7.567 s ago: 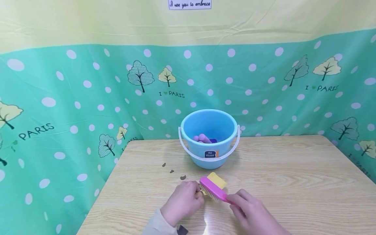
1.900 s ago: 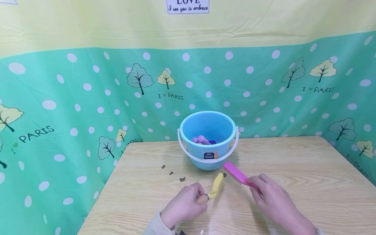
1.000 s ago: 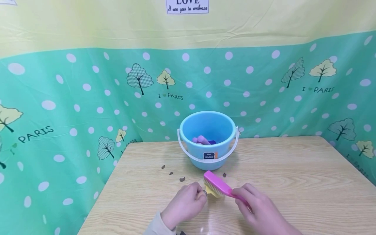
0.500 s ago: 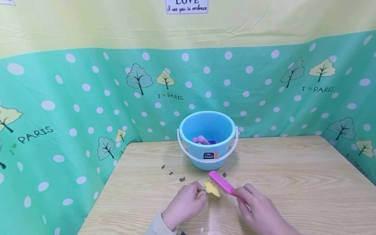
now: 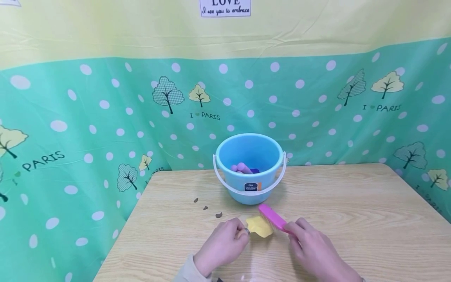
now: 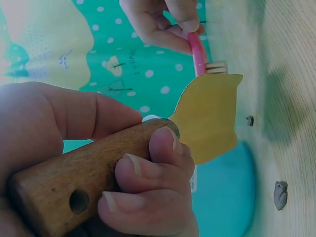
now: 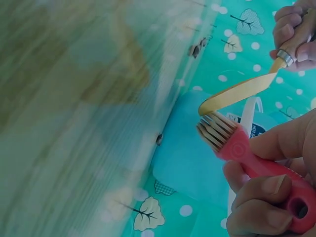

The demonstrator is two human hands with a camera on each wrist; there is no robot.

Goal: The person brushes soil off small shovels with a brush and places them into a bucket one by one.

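Observation:
My left hand (image 5: 222, 242) grips the wooden handle of a small trowel (image 5: 260, 226), its yellow blade pointing right above the table. In the left wrist view the fingers wrap the handle (image 6: 94, 173), which has a hole near its end. My right hand (image 5: 313, 246) holds a pink brush (image 5: 272, 216) by its handle, bristles down. The bristles (image 7: 217, 131) meet the tip of the blade in the right wrist view. Small dark crumb-like bits (image 5: 219, 215) lie on the table left of the trowel.
A light blue bucket (image 5: 251, 149) with a white handle stands behind the tools on the wooden table (image 5: 345, 211). Purple rounded sticks (image 5: 244, 167) and a dark blue thing lie inside. A green and yellow printed cloth (image 5: 303, 94) hangs behind the table.
The brush came from the right, by the dark bit near the bucket, onto the trowel blade, then slid right to its outer edge. The blade turned from edge-on to flatter. That bit is now hidden.

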